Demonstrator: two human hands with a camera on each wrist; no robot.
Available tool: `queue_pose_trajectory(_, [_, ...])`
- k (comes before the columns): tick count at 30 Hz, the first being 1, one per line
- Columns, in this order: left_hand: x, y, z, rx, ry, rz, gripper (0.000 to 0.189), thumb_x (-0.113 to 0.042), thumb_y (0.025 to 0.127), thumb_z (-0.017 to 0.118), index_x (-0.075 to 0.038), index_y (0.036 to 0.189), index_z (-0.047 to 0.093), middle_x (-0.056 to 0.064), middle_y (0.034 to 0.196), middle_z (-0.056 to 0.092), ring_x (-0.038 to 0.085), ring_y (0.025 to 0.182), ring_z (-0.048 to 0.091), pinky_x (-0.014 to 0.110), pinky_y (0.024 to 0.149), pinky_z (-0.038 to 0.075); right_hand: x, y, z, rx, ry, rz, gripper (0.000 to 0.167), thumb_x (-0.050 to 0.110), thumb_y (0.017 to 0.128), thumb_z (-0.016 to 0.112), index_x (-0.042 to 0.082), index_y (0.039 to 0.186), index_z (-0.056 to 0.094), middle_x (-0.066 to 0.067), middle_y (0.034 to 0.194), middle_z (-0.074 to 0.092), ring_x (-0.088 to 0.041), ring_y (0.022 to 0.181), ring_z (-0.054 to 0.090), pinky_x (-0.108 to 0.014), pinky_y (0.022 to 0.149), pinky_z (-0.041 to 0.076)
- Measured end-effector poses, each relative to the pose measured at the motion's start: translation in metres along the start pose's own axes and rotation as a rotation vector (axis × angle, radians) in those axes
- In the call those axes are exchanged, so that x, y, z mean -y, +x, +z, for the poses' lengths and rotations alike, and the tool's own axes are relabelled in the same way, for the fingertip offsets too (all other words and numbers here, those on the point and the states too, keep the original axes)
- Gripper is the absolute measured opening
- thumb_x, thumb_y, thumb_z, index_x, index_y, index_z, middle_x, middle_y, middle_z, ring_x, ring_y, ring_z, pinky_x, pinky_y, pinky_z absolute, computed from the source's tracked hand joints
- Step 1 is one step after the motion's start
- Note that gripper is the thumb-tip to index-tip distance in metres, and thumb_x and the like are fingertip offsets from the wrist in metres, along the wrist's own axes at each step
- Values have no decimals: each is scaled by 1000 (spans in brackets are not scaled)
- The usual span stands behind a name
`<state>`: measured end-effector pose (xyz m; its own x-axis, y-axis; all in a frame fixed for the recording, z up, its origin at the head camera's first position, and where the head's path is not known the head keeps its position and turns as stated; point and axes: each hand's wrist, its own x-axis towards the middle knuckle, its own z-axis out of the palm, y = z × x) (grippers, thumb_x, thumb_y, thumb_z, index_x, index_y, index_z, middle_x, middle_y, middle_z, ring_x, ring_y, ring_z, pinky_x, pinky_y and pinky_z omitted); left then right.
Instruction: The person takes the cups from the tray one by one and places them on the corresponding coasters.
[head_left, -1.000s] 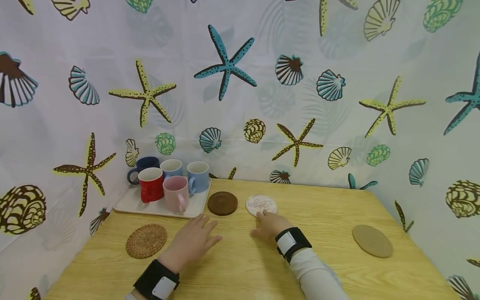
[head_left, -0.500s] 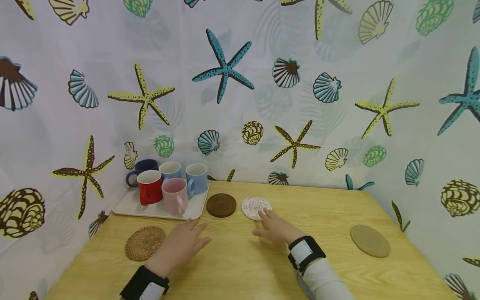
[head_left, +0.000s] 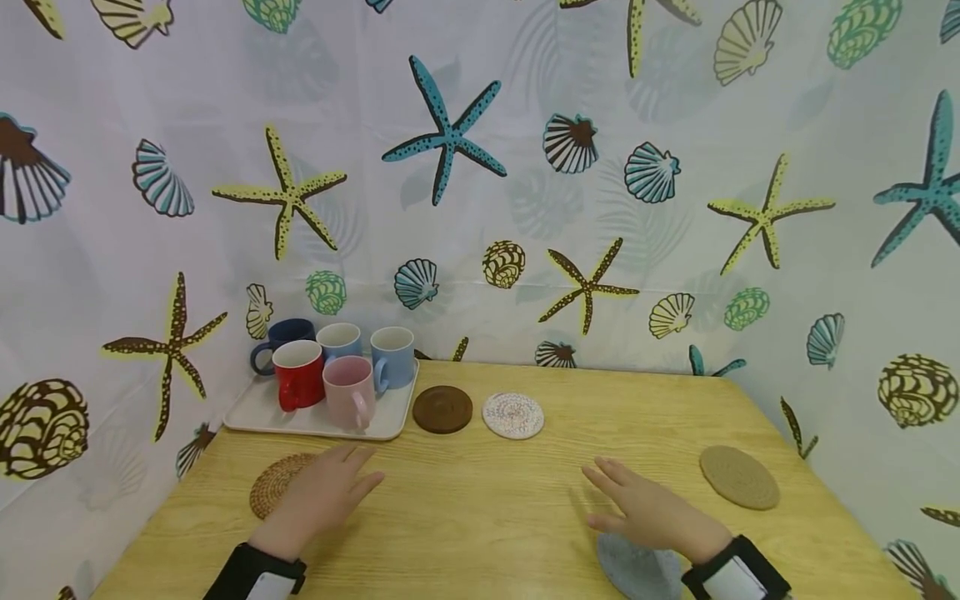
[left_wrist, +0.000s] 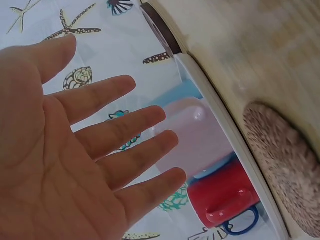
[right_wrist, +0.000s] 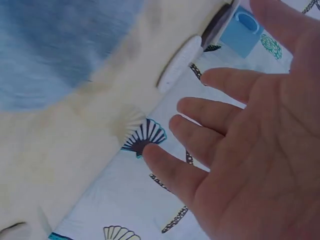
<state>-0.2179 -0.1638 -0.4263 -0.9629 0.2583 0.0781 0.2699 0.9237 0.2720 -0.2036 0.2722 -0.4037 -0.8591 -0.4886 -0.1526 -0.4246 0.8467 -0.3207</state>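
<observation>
My left hand (head_left: 318, 502) hovers with extended fingers, overlapping the woven brown coaster (head_left: 272, 483) at the table's left. Its palm and spread fingers hold nothing in the left wrist view. My right hand (head_left: 651, 510), fingers likewise extended and holding nothing, is over the grey-blue round coaster (head_left: 633, 567), hiding part of it. Toward the back lie a dark brown round coaster (head_left: 442, 409) and, right of it, a white speckled coaster (head_left: 513, 415). At the right lies a tan round coaster (head_left: 739, 477).
A white tray (head_left: 251, 410) at the back left holds several mugs: a red mug (head_left: 299, 379), a pink mug (head_left: 348, 392), a navy mug (head_left: 288, 332) and light blue ones (head_left: 397, 358). A curtain (head_left: 480, 208) printed with starfish and shells surrounds the wooden table (head_left: 480, 517).
My right hand has left the white speckled coaster and moved right and toward me, over the grey-blue one. My left hand has drifted left and slightly nearer, now overlapping the woven coaster.
</observation>
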Motion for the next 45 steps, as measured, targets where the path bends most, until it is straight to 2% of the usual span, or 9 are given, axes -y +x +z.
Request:
queue_pose_trajectory(5, [9,-4,-1,32,-3,-43,51,-41,97,56,-6,135,56,21,136,57,42,129,50,60,105,39,-12,-32,15,99,38,12,76,45,92,60,-2,147,36,-34,150,31,-57,133,34,-70,98,37])
queue_pose_trajectory(10, [16,-10,-2,67,-19,-90,54,-43,97,55,-6,137,55,22,137,55,45,130,48,63,105,37,-31,-43,33,180,95,60,74,47,89,64,6,147,40,-30,151,34,-53,134,37,-65,101,39])
queue_pose_trajectory(15, [22,-14,-4,88,-34,-116,61,-51,98,49,-3,135,55,23,136,56,46,129,48,63,105,37,-34,-42,38,162,124,35,73,43,89,66,4,146,41,-33,150,32,-55,131,39,-65,99,40])
queue_pose_trajectory(19, [30,-14,-2,109,-30,-138,60,-48,97,52,1,132,56,24,135,56,46,129,47,63,105,37,-27,-42,35,144,161,90,72,40,89,67,5,146,41,-29,153,31,-54,133,38,-66,100,38])
queue_pose_trajectory(22, [34,-14,1,124,-23,-146,57,-44,97,54,1,131,56,24,136,55,47,130,46,63,106,36,-29,-41,33,109,124,75,72,41,90,67,4,145,42,-29,152,33,-53,132,40,-65,98,40])
queue_pose_trajectory(27, [38,-13,2,134,-24,-147,57,-45,97,54,1,130,57,25,135,55,47,129,47,64,105,37,-42,-33,30,23,49,15,69,37,89,69,-3,141,45,-37,145,36,-59,124,44,-68,93,43])
queue_pose_trajectory(35, [37,-14,0,139,-14,-157,58,-45,97,54,1,131,57,24,135,56,47,128,48,64,104,38,-66,-3,17,13,111,99,68,30,89,69,-4,142,44,-39,147,32,-60,128,39,-68,100,37])
queue_pose_trajectory(41, [35,-14,0,138,-8,-149,58,-46,96,55,1,131,57,25,135,56,48,128,48,64,103,38,-84,23,8,-7,103,150,65,24,90,69,-7,141,43,-42,146,30,-58,128,41,-64,102,38])
queue_pose_trajectory(45, [35,-14,1,140,-12,-155,58,-45,96,55,1,131,57,25,135,56,47,128,48,64,103,39,-94,38,1,-17,104,178,64,20,90,66,-9,141,41,-43,146,28,-59,131,35,-65,105,34])
